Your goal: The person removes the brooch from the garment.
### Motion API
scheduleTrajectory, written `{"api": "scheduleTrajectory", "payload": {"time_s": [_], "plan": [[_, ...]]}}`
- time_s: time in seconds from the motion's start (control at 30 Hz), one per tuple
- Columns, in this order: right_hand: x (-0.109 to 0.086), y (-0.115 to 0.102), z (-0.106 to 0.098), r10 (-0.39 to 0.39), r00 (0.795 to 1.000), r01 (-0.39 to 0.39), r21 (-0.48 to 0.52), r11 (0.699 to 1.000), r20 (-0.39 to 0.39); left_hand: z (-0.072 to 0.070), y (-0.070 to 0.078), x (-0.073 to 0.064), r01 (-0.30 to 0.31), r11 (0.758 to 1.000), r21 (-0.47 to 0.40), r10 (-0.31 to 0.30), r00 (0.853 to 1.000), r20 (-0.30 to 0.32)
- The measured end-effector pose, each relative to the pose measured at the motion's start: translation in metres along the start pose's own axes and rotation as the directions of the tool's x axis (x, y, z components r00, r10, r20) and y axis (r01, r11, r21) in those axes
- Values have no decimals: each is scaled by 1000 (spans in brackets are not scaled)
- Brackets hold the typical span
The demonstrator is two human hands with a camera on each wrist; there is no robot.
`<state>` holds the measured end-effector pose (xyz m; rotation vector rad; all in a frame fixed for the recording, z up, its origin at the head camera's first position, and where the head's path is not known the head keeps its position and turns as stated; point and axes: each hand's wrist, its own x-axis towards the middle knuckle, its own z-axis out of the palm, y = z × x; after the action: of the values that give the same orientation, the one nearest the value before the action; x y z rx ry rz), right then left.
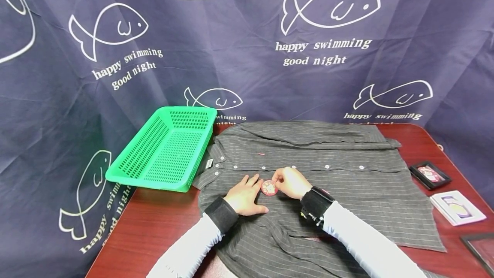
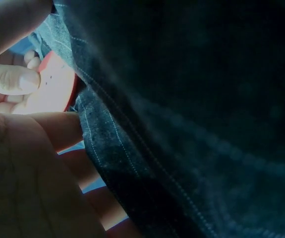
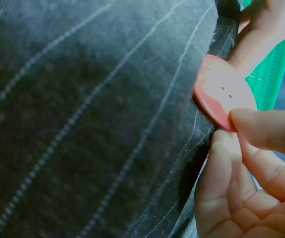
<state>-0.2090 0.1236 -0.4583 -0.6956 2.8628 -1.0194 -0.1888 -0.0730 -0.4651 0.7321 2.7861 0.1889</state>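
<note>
A dark grey pinstriped shirt (image 1: 370, 200) lies spread on the table, its row of white buttons running sideways and its collar toward the left. On its chest sits a round, red-rimmed badge (image 1: 269, 188) with a pale picture. My right hand (image 1: 294, 182) pinches the badge's rim; in the right wrist view, the thumb (image 3: 266, 129) presses on its edge. Just left of the badge, my left hand (image 1: 244, 196) rests on the shirt with fingers spread and straight. Whatever is behind the badge is hidden.
A green plastic basket (image 1: 189, 181) stands at the table's left. On the right edge lie a black-framed box (image 1: 430, 175), a white framed picture (image 1: 458, 207) and part of a dark frame (image 1: 480, 250). A fish-print curtain (image 1: 247, 55) hangs behind the reddish table (image 1: 162, 226).
</note>
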Motion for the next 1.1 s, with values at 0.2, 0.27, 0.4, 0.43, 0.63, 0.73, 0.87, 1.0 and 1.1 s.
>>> {"api": "scheduleTrajectory", "payload": {"time_s": [0.2, 0.27, 0.4, 0.43, 0.63, 0.73, 0.87, 1.0, 1.1], "plan": [[0, -1, -1, -1, 1000, 1, 3, 1000, 1, -1, 0, 0, 0, 1000, -7, 0, 1000, 5], [0, -1, -1, -5, 1000, 5, -2, 1000, -3, -1, 0, -1, 0, 1000, -10, 0, 1000, 5], [-2, -2, -2, -20, 1000, 20, -22, 1000, -12, -1, 0, 0, 0, 1000, -7, 0, 1000, 6], [-2, -3, -2, -25, 1000, 25, -27, 999, -14, -1, 0, 0, 0, 1000, -7, 0, 1000, 5], [-3, -4, -4, -30, 1000, 29, -50, 998, -10, 0, -1, 1, -3, 1000, -10, 3, 1000, 1], [-3, -4, -3, -27, 1000, 26, -55, 998, -8, 0, -1, 1, -7, 1000, -14, 7, 1000, -3], [-3, -4, -3, -19, 1000, 18, -61, 998, -9, -1, -1, 0, -7, 1000, -23, 7, 1000, -1], [-3, -4, -3, -23, 1000, 23, -68, 997, -10, -1, -1, 0, -6, 1000, -28, 6, 1000, 2], [-3, -4, -3, -34, 999, 34, -71, 997, -10, -1, -2, 0, -11, 1000, -25, 11, 1000, -4]]}}
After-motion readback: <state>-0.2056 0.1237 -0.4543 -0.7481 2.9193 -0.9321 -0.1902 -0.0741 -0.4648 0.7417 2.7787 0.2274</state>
